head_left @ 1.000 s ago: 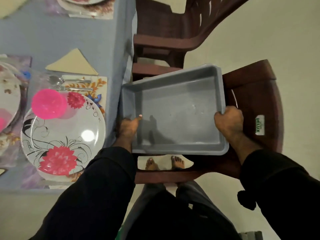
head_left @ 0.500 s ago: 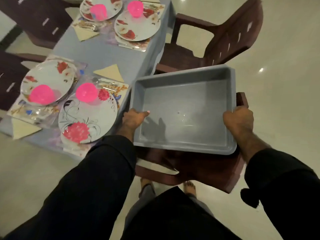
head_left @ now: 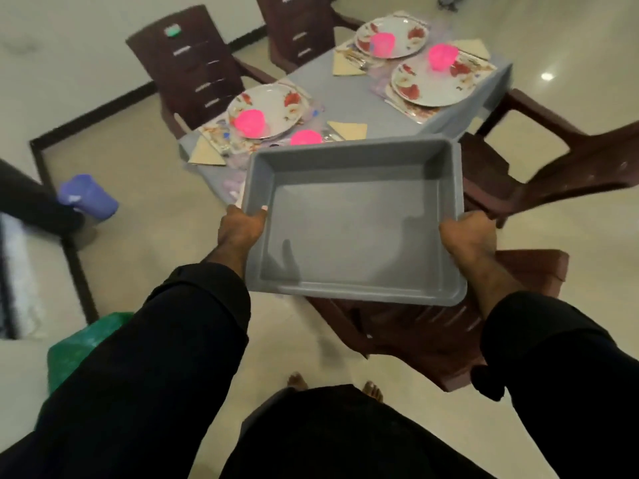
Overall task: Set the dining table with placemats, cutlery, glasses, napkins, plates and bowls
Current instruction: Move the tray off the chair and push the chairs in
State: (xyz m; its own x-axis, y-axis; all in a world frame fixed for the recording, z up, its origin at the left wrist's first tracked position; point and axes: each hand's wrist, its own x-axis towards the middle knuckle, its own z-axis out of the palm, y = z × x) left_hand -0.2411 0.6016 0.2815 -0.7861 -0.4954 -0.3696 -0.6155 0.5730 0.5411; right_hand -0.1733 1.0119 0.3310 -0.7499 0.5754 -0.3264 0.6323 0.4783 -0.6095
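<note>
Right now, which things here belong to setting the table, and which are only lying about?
Belong to the job:
- gray tray, empty, held by left hand and right hand
- plates
- pink bowls
- napkins
- placemats

Lying about:
- purple cup on the floor
- green bag
- brown chairs

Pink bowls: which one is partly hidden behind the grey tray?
The nearest pink bowl, just beyond the grey tray far rim; the other three sit fully visible on plates.

Person is wearing long black sleeves reaching to both wrists, cuffs loose; dark garment is covering torso and legs. Feet are showing bare.
</note>
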